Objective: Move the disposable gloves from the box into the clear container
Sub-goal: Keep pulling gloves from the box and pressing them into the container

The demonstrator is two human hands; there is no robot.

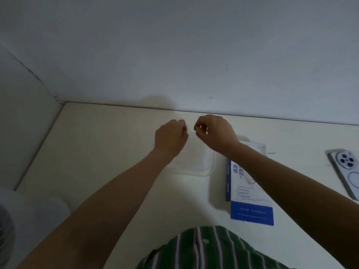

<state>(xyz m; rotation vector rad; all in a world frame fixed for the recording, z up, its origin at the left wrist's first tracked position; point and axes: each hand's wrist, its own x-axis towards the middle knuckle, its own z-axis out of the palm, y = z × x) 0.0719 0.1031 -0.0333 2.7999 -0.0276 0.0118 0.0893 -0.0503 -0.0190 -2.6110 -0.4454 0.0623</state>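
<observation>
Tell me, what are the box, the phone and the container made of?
Box: likely cardboard, matte, with printed blue and white faces and sharp folded edges. Phone: back looks like glossy glass or plastic, catching light; its rim seems metal. Container: probably clear plastic, since the table shows through it.

Container (202, 165) left of box (251, 207), phone (347, 168) right

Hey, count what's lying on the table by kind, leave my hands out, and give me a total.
Glove box: 1
Clear container: 1
Phone: 1
Total: 3
</observation>
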